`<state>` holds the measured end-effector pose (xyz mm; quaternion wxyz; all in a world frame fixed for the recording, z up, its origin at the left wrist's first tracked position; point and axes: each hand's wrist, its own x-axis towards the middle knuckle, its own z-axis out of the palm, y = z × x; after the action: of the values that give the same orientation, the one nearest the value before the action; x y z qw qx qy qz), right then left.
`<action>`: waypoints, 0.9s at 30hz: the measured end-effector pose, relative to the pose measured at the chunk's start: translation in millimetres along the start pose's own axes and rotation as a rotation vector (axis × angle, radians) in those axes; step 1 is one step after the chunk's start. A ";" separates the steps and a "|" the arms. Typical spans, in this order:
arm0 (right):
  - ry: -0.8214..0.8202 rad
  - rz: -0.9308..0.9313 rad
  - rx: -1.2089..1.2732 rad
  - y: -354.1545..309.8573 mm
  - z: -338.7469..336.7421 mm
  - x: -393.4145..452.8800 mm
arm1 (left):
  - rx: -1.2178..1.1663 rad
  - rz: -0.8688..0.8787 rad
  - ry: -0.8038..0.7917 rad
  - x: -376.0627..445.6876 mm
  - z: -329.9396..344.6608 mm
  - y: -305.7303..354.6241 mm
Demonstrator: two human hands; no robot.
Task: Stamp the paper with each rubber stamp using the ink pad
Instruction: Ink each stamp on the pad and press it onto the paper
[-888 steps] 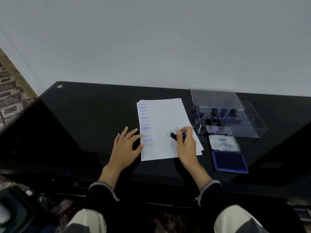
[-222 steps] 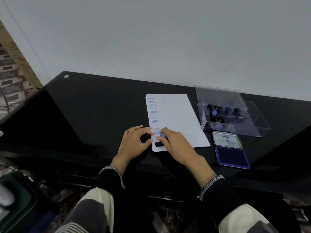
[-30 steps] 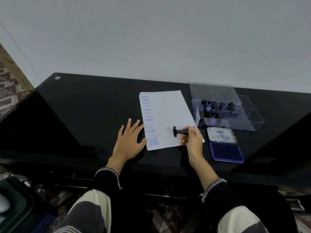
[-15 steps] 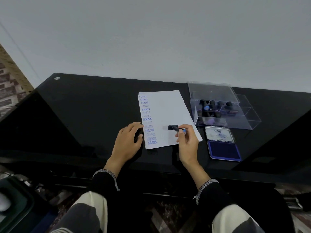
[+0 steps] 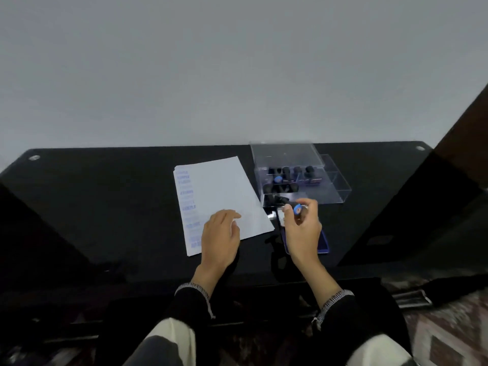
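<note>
The right hand has swung away from the paper since half a second ago and now hangs over the ink pad, fingers pinching the rubber stamp by its blue-capped handle, the stamp's dark body pointing toward the clear box just beyond the fingertips. The left hand has slid onto the sheet's near edge and rests there, fingers loosely bent and holding nothing, the column of blue prints just to its left (blurred here). More dark stamps stand inside the box, all on the black table.
</note>
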<state>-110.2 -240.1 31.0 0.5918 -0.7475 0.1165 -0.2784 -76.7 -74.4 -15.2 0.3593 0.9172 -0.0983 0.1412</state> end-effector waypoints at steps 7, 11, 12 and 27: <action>0.014 0.040 -0.068 10.8 -33.2 26.0 | 0.183 -0.001 -0.080 11.3 30.6 3.5; -0.001 0.046 -0.062 12.4 -27.1 39.7 | 0.195 -0.036 -0.084 11.8 32.3 3.3; -0.007 0.041 -0.061 11.8 -22.9 45.2 | 0.199 -0.039 -0.087 10.8 33.0 3.5; -0.320 -0.027 -0.466 18.4 63.6 171.8 | 0.155 -0.039 0.002 12.1 42.1 -3.1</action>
<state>68.4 -279.6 52.2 0.4110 -0.8994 0.0725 -0.1302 -56.5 -102.1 -42.8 0.2900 0.9438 -0.0690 0.1423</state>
